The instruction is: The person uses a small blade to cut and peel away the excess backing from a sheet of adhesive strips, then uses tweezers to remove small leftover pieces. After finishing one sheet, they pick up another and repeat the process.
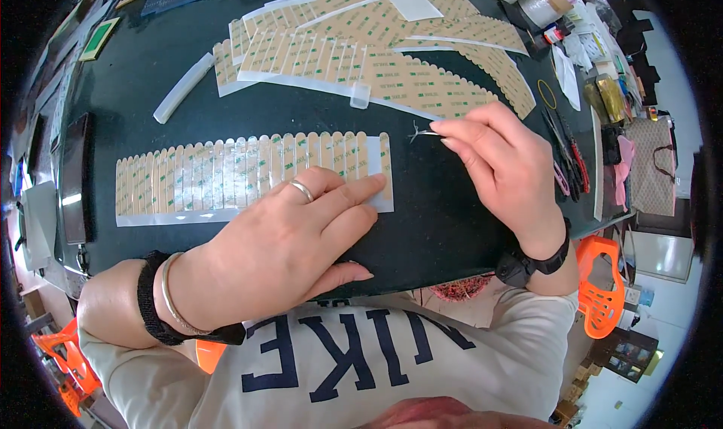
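Note:
A white-backed sheet of tan adhesive strips (pixel 226 173), printed in green and rounded at their tops, lies on the dark table. One strip position near its right end is bare white. My left hand (pixel 301 218) rests on the sheet's right part, fingers stretched out flat, with the index fingertip beside that bare gap. To the right and off the sheet, my right hand (pixel 504 165) is closed in a pinch on a small pair of tweezers (pixel 428 133). A thin, pale scrap (pixel 413 132) shows at their tip; its kind is too small to tell.
More adhesive sheets (pixel 437 82) overlap at the back, with a small clear block (pixel 360 95) on their edge. A white strip roll (pixel 183 88) lies left of them. A black phone-like slab (pixel 77 177) is at left; pliers and similar tools (pixel 576 158) lie at right.

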A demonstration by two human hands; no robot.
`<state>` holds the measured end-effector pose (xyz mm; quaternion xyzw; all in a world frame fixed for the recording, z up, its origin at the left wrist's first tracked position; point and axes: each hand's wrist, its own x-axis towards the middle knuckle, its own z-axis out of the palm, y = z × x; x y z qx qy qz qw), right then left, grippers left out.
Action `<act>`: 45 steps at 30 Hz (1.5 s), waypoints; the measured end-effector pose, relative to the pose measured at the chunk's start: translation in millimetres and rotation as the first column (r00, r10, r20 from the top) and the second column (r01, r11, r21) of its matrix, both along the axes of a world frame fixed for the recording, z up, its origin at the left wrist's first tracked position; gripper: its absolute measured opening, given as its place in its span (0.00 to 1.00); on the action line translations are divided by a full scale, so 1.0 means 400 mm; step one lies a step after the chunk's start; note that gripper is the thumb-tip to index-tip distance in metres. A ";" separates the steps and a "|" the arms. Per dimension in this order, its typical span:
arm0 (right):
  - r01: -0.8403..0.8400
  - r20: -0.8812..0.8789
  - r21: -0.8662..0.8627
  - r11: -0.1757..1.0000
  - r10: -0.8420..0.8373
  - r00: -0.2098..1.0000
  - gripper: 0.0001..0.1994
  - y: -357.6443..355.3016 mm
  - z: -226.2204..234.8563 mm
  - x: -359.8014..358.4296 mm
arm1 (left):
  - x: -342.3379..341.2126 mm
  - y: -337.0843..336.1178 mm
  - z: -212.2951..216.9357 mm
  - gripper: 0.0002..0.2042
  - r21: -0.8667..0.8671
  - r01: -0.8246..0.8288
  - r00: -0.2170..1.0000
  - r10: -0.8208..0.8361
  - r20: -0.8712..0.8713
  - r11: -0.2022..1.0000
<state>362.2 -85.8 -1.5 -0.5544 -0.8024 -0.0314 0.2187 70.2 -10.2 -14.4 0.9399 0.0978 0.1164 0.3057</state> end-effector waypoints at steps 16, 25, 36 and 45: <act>-0.446 -0.419 -0.099 0.890 0.369 0.830 0.14 -0.005 -0.005 -0.036 | 0.019 0.031 -0.020 0.15 -0.260 -0.013 0.954 0.090 0.286 0.966; -0.532 -0.491 -0.370 0.762 0.326 0.808 0.12 0.016 0.041 0.028 | -0.024 -0.004 0.007 0.09 0.137 0.141 0.974 -0.162 0.157 0.980; -0.244 -0.246 -0.421 0.873 0.149 0.958 0.13 0.059 0.032 -0.037 | -0.024 -0.013 -0.020 0.18 0.271 0.003 0.985 -0.050 0.168 0.963; -0.316 -0.304 -0.313 0.896 0.220 0.927 0.17 0.062 -0.025 -0.011 | -0.030 -0.003 0.012 0.28 0.167 0.035 0.999 -0.033 -0.011 0.985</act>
